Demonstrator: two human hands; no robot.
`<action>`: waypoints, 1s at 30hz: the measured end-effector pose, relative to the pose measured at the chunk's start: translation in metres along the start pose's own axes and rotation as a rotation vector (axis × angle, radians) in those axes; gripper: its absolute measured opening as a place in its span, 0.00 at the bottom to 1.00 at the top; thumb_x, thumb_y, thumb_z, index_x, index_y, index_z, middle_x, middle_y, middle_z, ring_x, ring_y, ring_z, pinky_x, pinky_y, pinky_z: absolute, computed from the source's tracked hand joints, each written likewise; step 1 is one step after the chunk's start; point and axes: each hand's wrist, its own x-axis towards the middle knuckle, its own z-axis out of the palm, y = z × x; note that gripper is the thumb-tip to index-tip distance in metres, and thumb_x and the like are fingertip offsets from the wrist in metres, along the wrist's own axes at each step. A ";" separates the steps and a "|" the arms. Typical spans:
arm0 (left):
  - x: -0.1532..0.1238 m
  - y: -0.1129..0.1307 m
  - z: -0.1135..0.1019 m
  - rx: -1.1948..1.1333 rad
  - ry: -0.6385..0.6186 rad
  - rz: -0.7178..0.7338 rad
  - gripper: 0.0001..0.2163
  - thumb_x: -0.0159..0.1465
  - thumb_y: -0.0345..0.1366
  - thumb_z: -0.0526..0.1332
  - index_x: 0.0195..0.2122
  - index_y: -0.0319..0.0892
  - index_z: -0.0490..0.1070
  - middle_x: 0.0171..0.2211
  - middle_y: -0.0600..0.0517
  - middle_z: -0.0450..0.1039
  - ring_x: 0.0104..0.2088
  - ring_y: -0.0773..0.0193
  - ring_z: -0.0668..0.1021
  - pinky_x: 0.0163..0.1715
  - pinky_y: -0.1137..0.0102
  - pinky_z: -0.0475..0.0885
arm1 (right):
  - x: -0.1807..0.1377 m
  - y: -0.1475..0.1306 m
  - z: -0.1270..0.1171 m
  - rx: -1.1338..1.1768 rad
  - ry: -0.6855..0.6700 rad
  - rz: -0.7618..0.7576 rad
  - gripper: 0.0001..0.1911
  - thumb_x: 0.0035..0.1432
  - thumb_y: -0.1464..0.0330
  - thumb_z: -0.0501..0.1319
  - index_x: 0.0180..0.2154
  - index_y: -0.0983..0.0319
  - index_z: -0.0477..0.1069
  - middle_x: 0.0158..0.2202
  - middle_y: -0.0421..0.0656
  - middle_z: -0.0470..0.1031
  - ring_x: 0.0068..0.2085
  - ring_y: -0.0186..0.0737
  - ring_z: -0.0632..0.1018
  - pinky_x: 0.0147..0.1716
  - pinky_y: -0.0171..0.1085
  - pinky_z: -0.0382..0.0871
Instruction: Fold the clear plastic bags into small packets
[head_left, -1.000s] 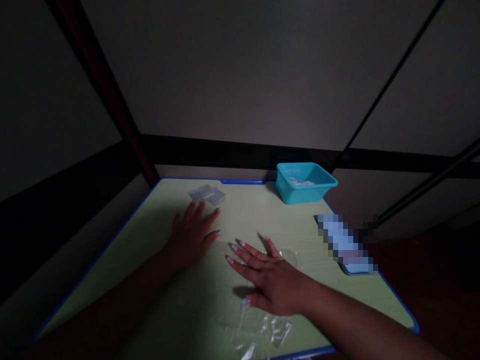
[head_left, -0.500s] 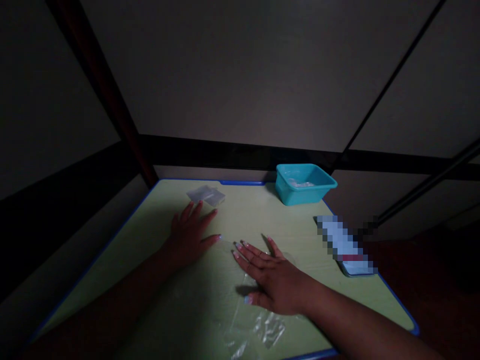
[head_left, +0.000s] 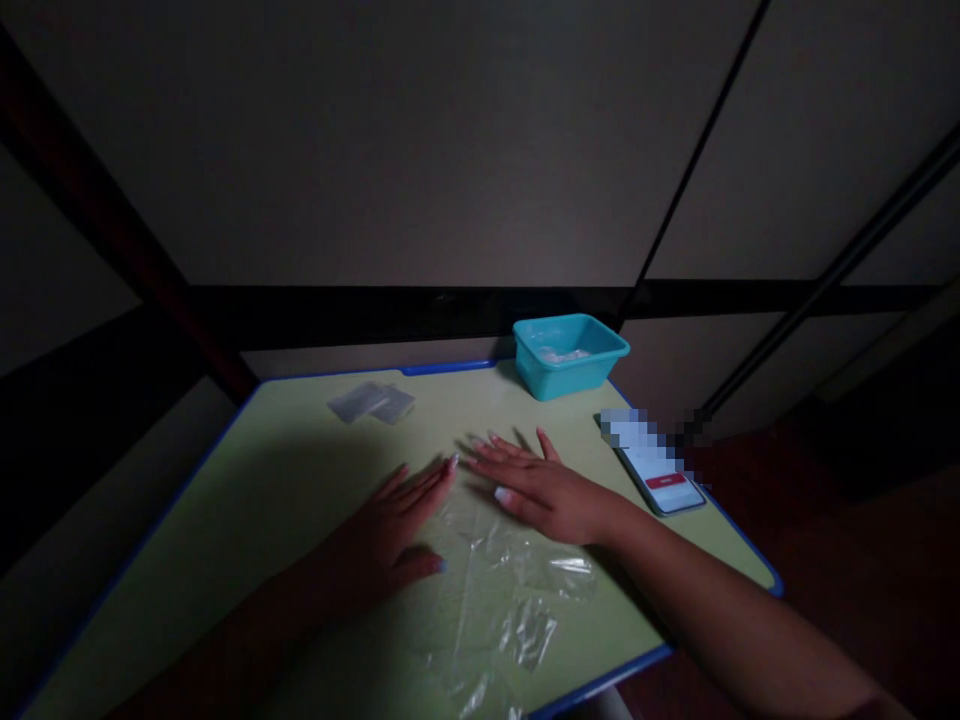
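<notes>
I press my left hand (head_left: 390,535) and right hand (head_left: 536,487) flat, fingers spread, gripping nothing, pinning the plastic sheet (head_left: 499,590) smooth near the desk's (head_left: 247,470) front edge. A tub (head_left: 570,355) sits at the far right corner.

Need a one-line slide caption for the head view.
Left hand and right hand press flat on a clear crinkled plastic sheet on a pale green blue-edged table.

No readable text anywhere on the table

The phone (head_left: 660,470), lying just right of the teal basin (head_left: 570,355), shows a lit screen with a red bar, but its characters are too small to read and its upper part is blurred. The basin itself carries no visible label or brand.
</notes>
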 end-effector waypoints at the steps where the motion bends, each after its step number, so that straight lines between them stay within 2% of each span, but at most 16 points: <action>1: 0.000 -0.001 -0.001 -0.001 -0.020 -0.004 0.39 0.65 0.52 0.52 0.67 0.47 0.25 0.69 0.44 0.37 0.67 0.51 0.50 0.63 0.50 0.45 | 0.000 0.002 -0.001 -0.031 0.023 0.048 0.28 0.68 0.57 0.41 0.67 0.52 0.40 0.69 0.42 0.39 0.68 0.46 0.42 0.59 0.63 0.21; 5: 0.000 0.000 -0.005 0.022 -0.097 0.019 0.37 0.65 0.55 0.51 0.67 0.50 0.30 0.68 0.46 0.39 0.67 0.52 0.51 0.63 0.50 0.43 | 0.003 0.010 0.008 -0.151 -0.041 0.169 0.32 0.67 0.54 0.43 0.67 0.54 0.36 0.69 0.45 0.29 0.68 0.49 0.38 0.58 0.65 0.24; 9: 0.001 0.005 -0.007 0.088 -0.091 0.002 0.34 0.65 0.55 0.49 0.67 0.50 0.36 0.68 0.48 0.42 0.66 0.53 0.53 0.63 0.51 0.47 | 0.009 0.019 0.016 -0.197 -0.091 0.198 0.31 0.67 0.53 0.42 0.67 0.50 0.37 0.69 0.44 0.28 0.68 0.49 0.34 0.57 0.66 0.24; 14: 0.000 0.006 -0.001 0.130 -0.095 -0.084 0.31 0.66 0.52 0.49 0.67 0.49 0.40 0.67 0.49 0.44 0.66 0.52 0.53 0.61 0.50 0.52 | 0.017 0.027 0.011 -0.212 -0.036 0.266 0.32 0.66 0.50 0.41 0.67 0.50 0.36 0.69 0.44 0.28 0.68 0.50 0.33 0.56 0.68 0.24; 18: -0.003 -0.004 0.011 0.175 0.023 -0.148 0.31 0.66 0.53 0.49 0.67 0.48 0.44 0.66 0.47 0.47 0.65 0.49 0.56 0.59 0.50 0.56 | 0.014 0.017 0.005 -0.235 0.064 0.373 0.35 0.65 0.48 0.42 0.67 0.54 0.35 0.69 0.47 0.25 0.68 0.51 0.32 0.56 0.69 0.24; 20: -0.002 -0.008 0.018 0.203 0.068 -0.182 0.31 0.65 0.52 0.50 0.66 0.47 0.48 0.66 0.47 0.50 0.64 0.46 0.58 0.57 0.48 0.59 | 0.011 0.006 0.005 -0.230 0.084 0.334 0.36 0.65 0.48 0.42 0.67 0.55 0.34 0.69 0.47 0.25 0.68 0.50 0.33 0.57 0.68 0.25; 25: 0.000 -0.014 0.025 0.281 0.186 -0.179 0.28 0.63 0.50 0.52 0.64 0.49 0.56 0.65 0.46 0.53 0.62 0.43 0.61 0.57 0.43 0.56 | 0.007 -0.023 0.014 -0.180 0.032 0.038 0.36 0.66 0.49 0.43 0.67 0.56 0.32 0.69 0.43 0.30 0.68 0.43 0.37 0.60 0.65 0.28; 27: 0.000 -0.017 0.027 0.269 0.204 -0.131 0.28 0.64 0.50 0.52 0.64 0.49 0.55 0.65 0.46 0.53 0.62 0.44 0.62 0.58 0.44 0.55 | 0.006 -0.029 0.018 -0.170 -0.012 -0.031 0.36 0.66 0.50 0.43 0.67 0.57 0.31 0.69 0.43 0.33 0.69 0.41 0.39 0.61 0.62 0.28; 30: -0.002 -0.024 0.033 0.225 0.177 -0.082 0.31 0.63 0.52 0.53 0.66 0.49 0.51 0.64 0.46 0.55 0.61 0.45 0.64 0.58 0.48 0.58 | 0.006 -0.031 0.020 -0.162 -0.068 -0.055 0.37 0.66 0.50 0.44 0.67 0.58 0.32 0.69 0.44 0.37 0.68 0.41 0.42 0.62 0.62 0.26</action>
